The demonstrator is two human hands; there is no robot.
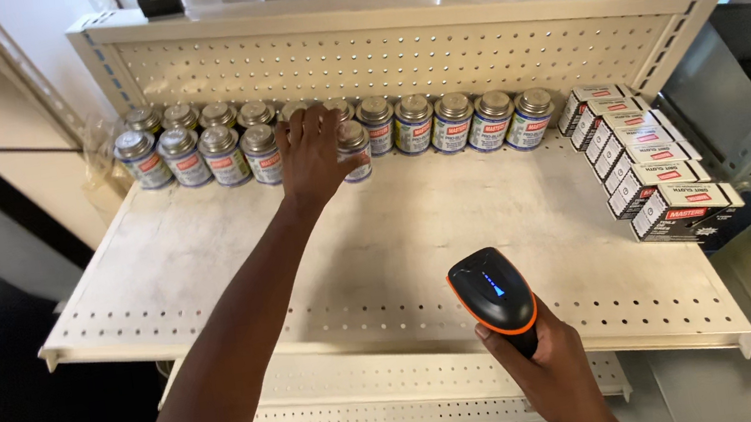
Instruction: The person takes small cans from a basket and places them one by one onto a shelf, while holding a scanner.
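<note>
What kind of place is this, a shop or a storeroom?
Probably a hardware shop or stockroom. A metal shelf with a pegboard back holds rows of small cans and stacked boxes, and the right hand holds a barcode scanner.

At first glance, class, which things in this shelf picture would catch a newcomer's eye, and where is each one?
First, the left hand reaching to the back of the pale metal shelf, its fingers on one small can in the long row of cans against the pegboard wall. Next, the black and orange handheld scanner held in the right hand at the front edge. At the right, a stack of small boxes.
</note>
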